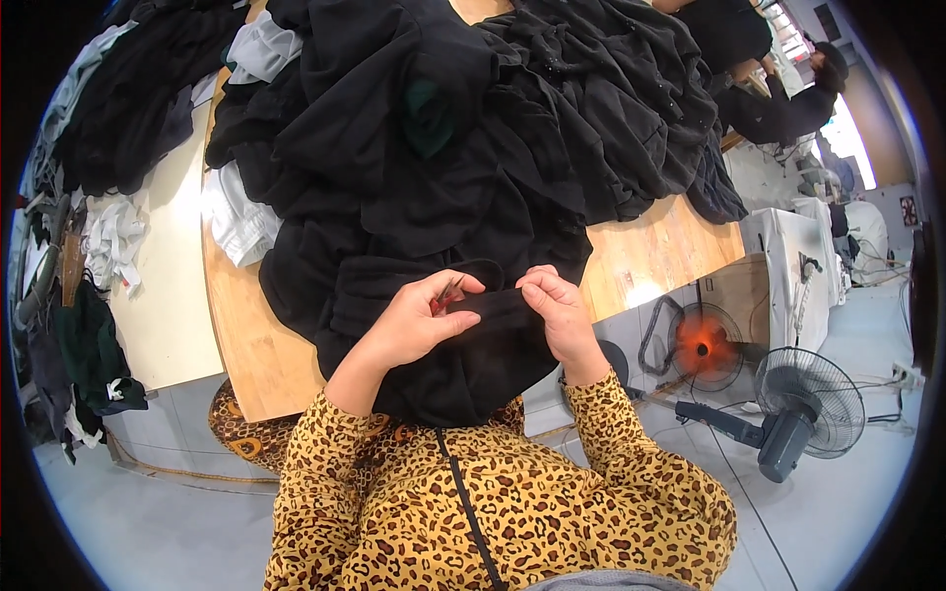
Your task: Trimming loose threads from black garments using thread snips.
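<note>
A black garment (443, 379) lies bunched over the table's near edge and my lap. My right hand (560, 313) pinches a folded edge of it between thumb and fingers. Close by on the left, my left hand (426, 313) curls its fingers round a small red tool (446, 298), partly hidden in the palm; it looks like thread snips. The left thumb and forefinger are apart, beside the band of dark cloth. Whether the left hand also grips the cloth is hidden.
Black garments (611, 98) are heaped across the wooden table (665, 251), with white cloth (236, 217) at its left. More clothes (128, 108) cover a pale table (163, 325). A grey fan (803, 414) stands at right by an orange fan (705, 347). Another person (788, 103) is at far right.
</note>
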`<act>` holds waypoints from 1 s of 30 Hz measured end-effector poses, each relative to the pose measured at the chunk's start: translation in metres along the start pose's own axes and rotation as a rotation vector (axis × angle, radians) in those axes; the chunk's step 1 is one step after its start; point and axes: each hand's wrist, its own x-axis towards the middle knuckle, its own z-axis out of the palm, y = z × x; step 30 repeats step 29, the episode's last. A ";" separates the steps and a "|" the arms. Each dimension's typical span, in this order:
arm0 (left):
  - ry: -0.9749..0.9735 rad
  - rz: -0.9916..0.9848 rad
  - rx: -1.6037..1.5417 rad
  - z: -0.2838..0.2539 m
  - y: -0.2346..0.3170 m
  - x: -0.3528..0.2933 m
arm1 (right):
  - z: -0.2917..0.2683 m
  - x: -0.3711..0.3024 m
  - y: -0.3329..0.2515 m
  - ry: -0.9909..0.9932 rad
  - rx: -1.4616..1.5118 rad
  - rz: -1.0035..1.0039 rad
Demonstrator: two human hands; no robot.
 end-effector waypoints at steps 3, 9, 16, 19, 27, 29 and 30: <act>0.010 -0.011 -0.028 -0.003 -0.003 -0.002 | -0.001 0.000 -0.001 0.025 -0.031 -0.018; 0.033 -0.026 -0.012 -0.008 -0.002 -0.007 | -0.001 -0.001 0.000 0.040 0.032 0.028; 0.059 -0.061 -0.047 -0.006 0.001 -0.010 | 0.000 -0.002 0.000 0.030 0.013 0.035; 0.054 -0.064 -0.059 -0.006 0.000 -0.009 | 0.001 -0.002 0.000 0.022 0.012 0.040; 0.055 -0.026 0.068 -0.004 0.002 -0.008 | 0.003 -0.001 -0.001 -0.048 -0.175 -0.060; 0.055 -0.009 0.113 -0.004 0.001 -0.008 | 0.003 -0.001 -0.003 -0.072 -0.247 -0.084; 0.055 -0.009 0.113 -0.004 0.001 -0.008 | 0.003 -0.001 -0.003 -0.072 -0.247 -0.084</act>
